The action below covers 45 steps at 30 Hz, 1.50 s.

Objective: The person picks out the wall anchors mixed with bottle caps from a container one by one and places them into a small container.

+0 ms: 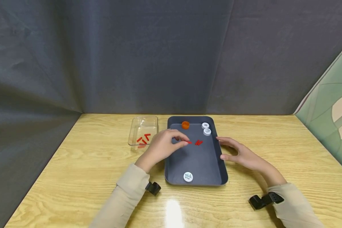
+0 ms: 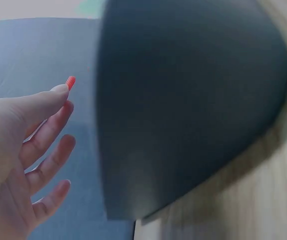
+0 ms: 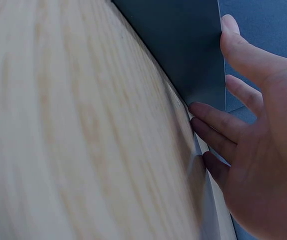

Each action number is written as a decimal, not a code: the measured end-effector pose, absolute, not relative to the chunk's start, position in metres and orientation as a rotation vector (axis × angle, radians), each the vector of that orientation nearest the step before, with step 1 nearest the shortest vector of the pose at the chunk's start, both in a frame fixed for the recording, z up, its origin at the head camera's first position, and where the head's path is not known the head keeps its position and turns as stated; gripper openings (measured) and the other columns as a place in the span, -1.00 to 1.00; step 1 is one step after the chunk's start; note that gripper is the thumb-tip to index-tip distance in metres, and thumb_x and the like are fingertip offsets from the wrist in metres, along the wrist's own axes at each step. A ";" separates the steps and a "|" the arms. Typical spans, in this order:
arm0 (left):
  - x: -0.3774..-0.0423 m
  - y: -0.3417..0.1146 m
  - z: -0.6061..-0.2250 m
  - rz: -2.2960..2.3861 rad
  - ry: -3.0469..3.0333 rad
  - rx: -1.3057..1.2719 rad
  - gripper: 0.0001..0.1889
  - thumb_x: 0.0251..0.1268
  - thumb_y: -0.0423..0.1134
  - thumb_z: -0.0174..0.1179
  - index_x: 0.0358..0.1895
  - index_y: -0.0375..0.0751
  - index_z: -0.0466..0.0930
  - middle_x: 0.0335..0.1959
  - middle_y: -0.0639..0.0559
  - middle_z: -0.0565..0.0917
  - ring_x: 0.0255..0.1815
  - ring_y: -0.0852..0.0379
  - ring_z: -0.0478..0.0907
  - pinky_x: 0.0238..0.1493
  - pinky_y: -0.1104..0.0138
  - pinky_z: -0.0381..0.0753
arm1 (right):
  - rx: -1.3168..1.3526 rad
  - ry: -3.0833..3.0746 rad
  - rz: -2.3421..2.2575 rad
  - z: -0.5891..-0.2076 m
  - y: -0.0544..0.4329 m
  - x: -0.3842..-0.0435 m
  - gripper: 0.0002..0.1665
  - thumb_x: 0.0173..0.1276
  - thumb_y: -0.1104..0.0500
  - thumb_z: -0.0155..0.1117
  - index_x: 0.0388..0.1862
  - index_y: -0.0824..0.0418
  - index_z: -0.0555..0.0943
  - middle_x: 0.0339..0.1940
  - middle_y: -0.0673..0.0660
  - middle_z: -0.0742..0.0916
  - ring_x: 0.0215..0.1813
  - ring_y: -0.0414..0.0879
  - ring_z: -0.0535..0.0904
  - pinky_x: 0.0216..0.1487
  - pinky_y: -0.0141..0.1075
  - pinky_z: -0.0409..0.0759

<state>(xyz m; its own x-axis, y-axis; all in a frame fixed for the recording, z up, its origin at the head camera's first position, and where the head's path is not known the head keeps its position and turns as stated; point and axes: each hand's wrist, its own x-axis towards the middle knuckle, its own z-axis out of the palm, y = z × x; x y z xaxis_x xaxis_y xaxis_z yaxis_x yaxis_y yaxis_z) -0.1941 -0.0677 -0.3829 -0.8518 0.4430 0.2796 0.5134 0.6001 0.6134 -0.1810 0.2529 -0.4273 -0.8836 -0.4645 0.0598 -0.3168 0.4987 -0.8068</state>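
My left hand (image 1: 165,144) is over the dark grey tray (image 1: 196,167) and pinches a small red stick (image 2: 70,82) between thumb and forefinger. In the left wrist view its other fingers are spread, slightly bent. Just right of those fingertips, a few more red sticks (image 1: 199,142) lie together on the tray floor. My right hand (image 1: 242,155) is at the tray's right side, thumb and fingers extended against its outer wall (image 3: 183,45). Left of the tray, a clear plastic box (image 1: 143,123) holds several scattered red sticks (image 1: 144,139).
An orange round cap (image 1: 185,125) sits in the tray's far left part. Two white round caps (image 1: 206,131) with dark markings are at its far right, and another white cap (image 1: 188,176) lies near the front wall. Behind the wooden table (image 1: 74,177) hangs a grey curtain (image 1: 159,63).
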 end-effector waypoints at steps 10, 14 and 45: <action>-0.199 -0.103 -0.362 -1.201 -2.667 -0.566 -0.89 0.28 -0.04 0.36 -0.17 0.24 0.77 -0.30 0.30 0.66 -0.43 0.20 0.49 -0.55 0.28 0.34 | -0.719 2.577 -1.342 -0.424 0.255 -0.181 -0.19 0.36 0.14 0.38 0.50 0.28 0.27 0.42 0.33 0.43 0.41 0.29 0.32 0.28 -0.59 0.22; -0.203 -0.113 -0.359 -1.245 -2.640 -0.510 -0.88 0.31 -0.04 0.34 -0.14 0.20 0.77 -0.26 0.27 0.67 -0.38 0.19 0.53 -0.47 0.25 0.39 | -0.693 2.579 -1.341 -0.423 0.258 -0.181 -0.19 0.35 0.14 0.38 0.50 0.27 0.27 0.42 0.30 0.44 0.42 0.27 0.31 0.27 -0.63 0.20; -0.218 -0.151 -0.373 -1.242 -2.576 -0.265 -0.83 0.32 -0.17 0.33 -0.07 -0.02 0.77 -0.05 0.11 0.71 -0.08 0.10 0.55 -0.22 0.19 0.50 | -0.696 2.555 -1.354 -0.421 0.265 -0.176 -0.19 0.38 0.16 0.36 0.51 0.25 0.24 0.44 0.30 0.41 0.43 0.27 0.28 0.24 -0.61 0.28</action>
<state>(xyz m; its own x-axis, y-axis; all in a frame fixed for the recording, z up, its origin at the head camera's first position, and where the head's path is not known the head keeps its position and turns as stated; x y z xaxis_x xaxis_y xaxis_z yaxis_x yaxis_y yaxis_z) -0.2177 -0.1509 -0.3726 -0.9471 0.0471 0.3174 0.2777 0.6160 0.7372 -0.1758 0.2646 -0.4208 -0.8771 -0.4754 0.0684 -0.3235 0.4794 -0.8158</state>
